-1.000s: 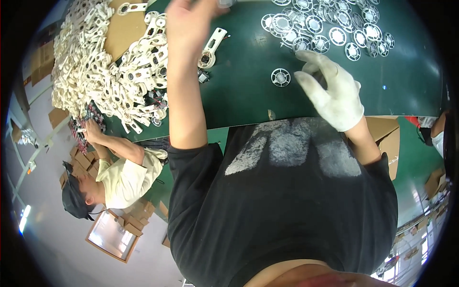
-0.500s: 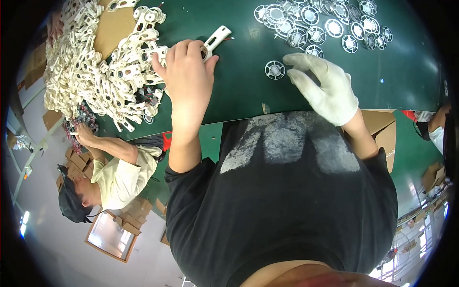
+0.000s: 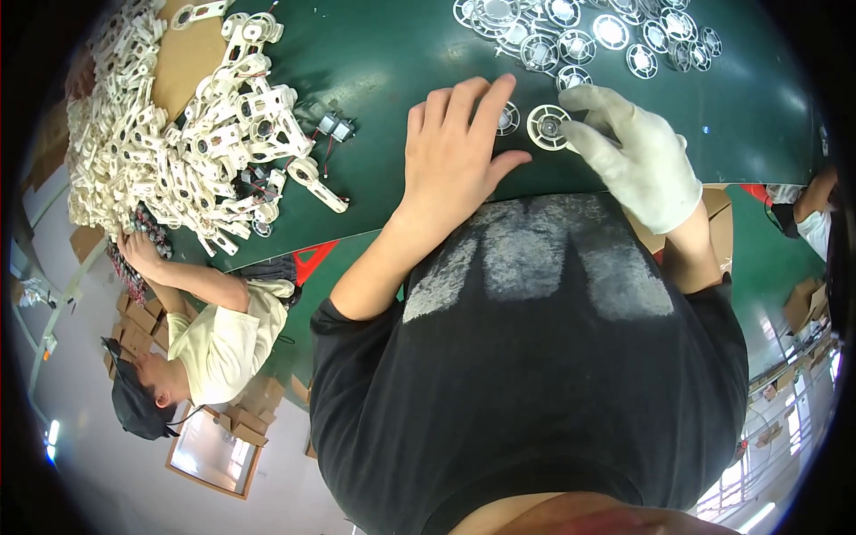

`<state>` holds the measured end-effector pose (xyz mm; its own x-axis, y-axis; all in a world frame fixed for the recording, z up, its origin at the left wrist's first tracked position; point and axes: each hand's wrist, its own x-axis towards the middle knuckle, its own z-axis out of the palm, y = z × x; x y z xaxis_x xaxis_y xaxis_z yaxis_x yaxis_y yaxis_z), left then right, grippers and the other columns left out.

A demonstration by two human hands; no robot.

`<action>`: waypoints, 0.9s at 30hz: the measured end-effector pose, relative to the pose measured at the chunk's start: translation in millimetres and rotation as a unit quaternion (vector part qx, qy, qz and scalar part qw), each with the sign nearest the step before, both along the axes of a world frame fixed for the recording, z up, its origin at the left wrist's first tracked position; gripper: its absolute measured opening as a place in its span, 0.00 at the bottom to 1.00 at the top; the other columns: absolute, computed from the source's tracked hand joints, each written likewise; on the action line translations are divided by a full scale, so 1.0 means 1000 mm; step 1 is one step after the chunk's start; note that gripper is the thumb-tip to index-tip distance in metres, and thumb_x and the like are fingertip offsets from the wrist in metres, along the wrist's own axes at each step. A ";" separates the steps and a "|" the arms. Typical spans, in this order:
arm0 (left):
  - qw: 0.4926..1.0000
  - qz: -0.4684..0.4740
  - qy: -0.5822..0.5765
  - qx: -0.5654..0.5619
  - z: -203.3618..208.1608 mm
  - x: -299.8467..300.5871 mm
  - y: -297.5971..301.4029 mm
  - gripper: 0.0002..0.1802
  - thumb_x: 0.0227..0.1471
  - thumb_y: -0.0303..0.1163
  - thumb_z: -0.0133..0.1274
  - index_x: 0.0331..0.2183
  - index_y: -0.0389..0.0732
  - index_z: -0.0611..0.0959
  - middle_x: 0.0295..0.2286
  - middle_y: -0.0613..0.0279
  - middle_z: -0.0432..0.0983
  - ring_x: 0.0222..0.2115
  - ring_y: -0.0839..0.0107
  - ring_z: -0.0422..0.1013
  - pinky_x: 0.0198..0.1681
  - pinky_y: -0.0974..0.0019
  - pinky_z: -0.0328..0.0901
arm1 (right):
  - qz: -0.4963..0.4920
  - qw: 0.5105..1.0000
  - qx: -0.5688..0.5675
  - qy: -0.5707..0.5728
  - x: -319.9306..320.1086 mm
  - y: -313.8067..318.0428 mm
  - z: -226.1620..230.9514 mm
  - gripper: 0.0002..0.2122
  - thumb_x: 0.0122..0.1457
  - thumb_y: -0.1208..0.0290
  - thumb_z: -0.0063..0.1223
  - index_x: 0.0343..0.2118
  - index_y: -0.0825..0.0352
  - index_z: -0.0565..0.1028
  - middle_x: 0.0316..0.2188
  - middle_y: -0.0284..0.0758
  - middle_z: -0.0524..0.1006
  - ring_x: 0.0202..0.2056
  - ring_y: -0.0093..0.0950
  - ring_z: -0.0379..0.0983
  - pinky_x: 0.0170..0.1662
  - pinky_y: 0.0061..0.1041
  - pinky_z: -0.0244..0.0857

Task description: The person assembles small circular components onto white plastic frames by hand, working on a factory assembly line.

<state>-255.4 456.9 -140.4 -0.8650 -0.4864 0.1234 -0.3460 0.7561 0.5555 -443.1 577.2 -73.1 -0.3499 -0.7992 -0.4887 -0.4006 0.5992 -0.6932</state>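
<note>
My bare left hand [image 3: 453,143] lies over the green table with its fingers stretched out and the thumb apart. Partly behind its index finger is a grey spoked disc [image 3: 509,119]; whether the hand touches it I cannot tell. In a white glove, my right hand [image 3: 637,156] pinches the right edge of a cream spoked ring [image 3: 546,127] with a grey centre, between thumb and index finger. The ring appears to lie at or just above the tabletop.
A large heap of cream plastic housings [image 3: 214,143] with wires covers the left side, beside brown cardboard [image 3: 190,58]. Small silver blocks [image 3: 336,127] lie near it. Several spoked discs [image 3: 642,61] spread at the back right. A co-worker [image 3: 214,330] works at the left.
My left hand has moved right, and the cream housing it held is no longer in it. My right hand has moved slightly right and now grips the cream ring. The view has shifted a little.
</note>
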 end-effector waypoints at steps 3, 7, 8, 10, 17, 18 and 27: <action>0.997 -0.074 -0.015 0.011 -0.015 0.000 -0.006 0.30 0.44 0.33 0.69 0.51 0.52 0.81 0.42 0.58 0.69 0.41 0.60 0.68 0.43 0.58 0.64 | -0.006 0.997 0.052 -0.060 -0.003 0.006 0.004 0.20 0.57 0.60 0.61 0.50 0.64 0.77 0.27 0.39 0.81 0.29 0.32 0.79 0.37 0.31 0.71; 0.991 -0.028 0.048 0.122 -0.007 -0.002 -0.015 0.26 0.47 0.27 0.67 0.50 0.47 0.83 0.41 0.58 0.68 0.37 0.62 0.69 0.41 0.61 0.68 | 0.005 0.994 0.105 -0.032 -0.005 0.007 -0.003 0.21 0.54 0.67 0.56 0.52 0.64 0.77 0.30 0.41 0.81 0.31 0.35 0.80 0.40 0.33 0.72; 0.981 -0.020 0.080 0.175 -0.001 -0.002 -0.016 0.24 0.48 0.29 0.68 0.49 0.48 0.84 0.41 0.59 0.67 0.38 0.62 0.69 0.41 0.60 0.69 | 0.002 0.994 0.108 -0.031 -0.004 0.007 -0.004 0.21 0.54 0.67 0.56 0.52 0.64 0.77 0.30 0.41 0.81 0.31 0.35 0.80 0.40 0.33 0.72; 0.955 -0.051 0.203 0.210 0.000 -0.007 -0.017 0.28 0.42 0.32 0.72 0.48 0.44 0.84 0.42 0.58 0.75 0.40 0.62 0.73 0.44 0.61 0.70 | 0.015 0.999 0.025 -0.026 -0.001 0.009 -0.009 0.20 0.53 0.70 0.53 0.52 0.64 0.77 0.31 0.44 0.81 0.33 0.40 0.81 0.41 0.34 0.72; 0.960 -0.086 0.223 0.147 0.002 -0.014 -0.024 0.29 0.34 0.38 0.75 0.43 0.43 0.87 0.41 0.64 0.83 0.42 0.60 0.74 0.47 0.60 0.70 | 0.026 0.999 -0.006 0.022 0.012 -0.008 0.005 0.18 0.58 0.69 0.54 0.52 0.60 0.77 0.35 0.43 0.83 0.41 0.42 0.82 0.44 0.34 0.75; 0.963 -0.085 0.221 0.132 0.002 -0.012 -0.025 0.30 0.33 0.39 0.75 0.43 0.43 0.87 0.41 0.64 0.83 0.43 0.60 0.74 0.47 0.60 0.70 | 0.027 0.999 -0.005 0.022 0.013 -0.008 0.003 0.18 0.58 0.69 0.54 0.52 0.60 0.77 0.35 0.43 0.83 0.41 0.42 0.82 0.44 0.34 0.75; 0.960 -0.037 0.209 0.184 0.006 -0.009 -0.020 0.28 0.38 0.30 0.76 0.43 0.32 0.84 0.41 0.53 0.84 0.40 0.61 0.82 0.43 0.65 0.76 | 0.013 0.998 -0.013 0.053 0.019 -0.015 0.002 0.22 0.59 0.66 0.58 0.58 0.54 0.73 0.33 0.34 0.84 0.39 0.36 0.83 0.44 0.34 0.76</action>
<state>-264.4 436.9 -134.6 -0.8105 -0.5033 0.2996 0.0127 0.4963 0.8681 -423.8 562.2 -71.2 -0.3774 -0.8207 -0.4289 -0.4887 0.5700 -0.6605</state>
